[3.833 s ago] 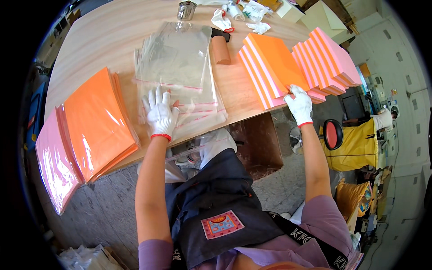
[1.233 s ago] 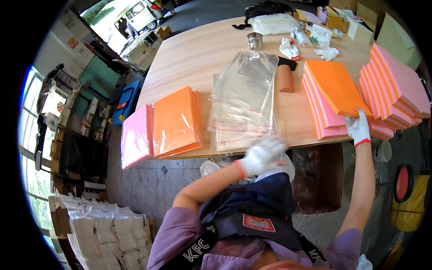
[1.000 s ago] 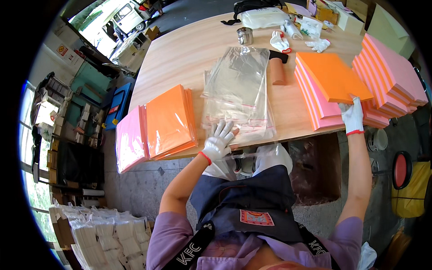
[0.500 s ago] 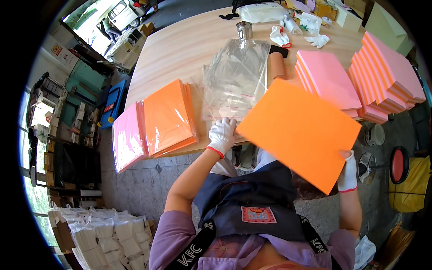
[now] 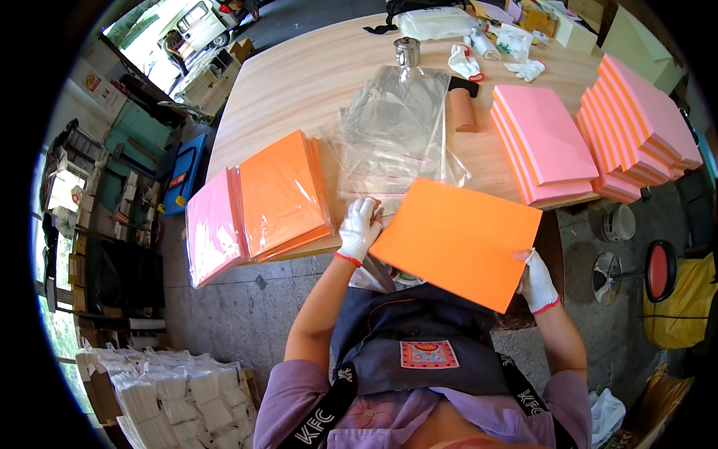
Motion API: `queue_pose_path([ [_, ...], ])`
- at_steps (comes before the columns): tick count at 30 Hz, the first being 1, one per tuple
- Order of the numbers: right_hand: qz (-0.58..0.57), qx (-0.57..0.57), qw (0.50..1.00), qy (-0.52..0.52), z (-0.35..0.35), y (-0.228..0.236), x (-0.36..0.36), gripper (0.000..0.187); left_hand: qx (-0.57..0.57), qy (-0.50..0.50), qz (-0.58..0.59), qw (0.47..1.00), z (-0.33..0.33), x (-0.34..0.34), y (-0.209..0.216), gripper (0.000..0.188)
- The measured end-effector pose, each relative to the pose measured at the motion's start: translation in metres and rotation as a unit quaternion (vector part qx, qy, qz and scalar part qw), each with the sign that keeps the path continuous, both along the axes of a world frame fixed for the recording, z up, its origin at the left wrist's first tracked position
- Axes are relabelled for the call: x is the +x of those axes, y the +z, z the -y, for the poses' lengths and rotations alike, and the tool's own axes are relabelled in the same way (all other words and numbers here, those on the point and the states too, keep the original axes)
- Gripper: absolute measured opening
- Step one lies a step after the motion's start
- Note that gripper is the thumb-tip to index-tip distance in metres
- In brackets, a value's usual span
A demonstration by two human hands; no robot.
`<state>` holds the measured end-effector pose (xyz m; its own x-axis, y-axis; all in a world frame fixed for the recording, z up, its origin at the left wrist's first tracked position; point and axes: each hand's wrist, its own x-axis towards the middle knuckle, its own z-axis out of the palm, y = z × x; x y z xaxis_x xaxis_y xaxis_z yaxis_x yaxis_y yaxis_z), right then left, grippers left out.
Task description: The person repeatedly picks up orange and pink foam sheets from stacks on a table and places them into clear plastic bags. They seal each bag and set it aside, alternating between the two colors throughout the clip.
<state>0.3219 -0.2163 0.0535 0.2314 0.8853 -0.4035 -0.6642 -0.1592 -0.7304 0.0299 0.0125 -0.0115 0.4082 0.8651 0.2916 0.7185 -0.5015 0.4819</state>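
My right hand (image 5: 537, 283), in a white glove with bare fingertips, grips the right edge of an orange paper sheet or stack (image 5: 456, 243). The paper is tilted over my lap at the table's front edge, its left corner close to my left hand. My left hand (image 5: 360, 229), gloved the same way, has its fingers curled at the near edge of the clear plastic bags (image 5: 396, 112), apparently pinching a bag's mouth; the fingertips are partly hidden. Left of it lie bagged orange paper (image 5: 278, 198) and bagged pink paper (image 5: 213, 224).
Pink and orange paper stacks (image 5: 542, 135) (image 5: 643, 120) stand on the right of the table (image 5: 292, 82). Beyond the bags are a brown cylinder (image 5: 463, 111), a metal pot (image 5: 407, 51) and spare gloves (image 5: 465, 63). A red-seated stool (image 5: 661, 272) stands on the floor at right.
My right hand has brought the orange paper left and inward, its left corner now lower and nearer my left hand. My left hand has shifted slightly left.
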Motion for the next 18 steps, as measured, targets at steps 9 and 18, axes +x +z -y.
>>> queue_pose_path([
  [9,-0.094,0.063,0.993,-0.045,-0.010,-0.034,0.000,0.023,0.083,0.004,0.026,0.996,0.001,0.008,0.016,0.021],
  [18,-0.147,0.045,0.985,-0.079,-0.009,-0.039,-0.021,0.024,0.130,-0.075,0.087,0.985,0.024,0.013,0.024,0.035],
])
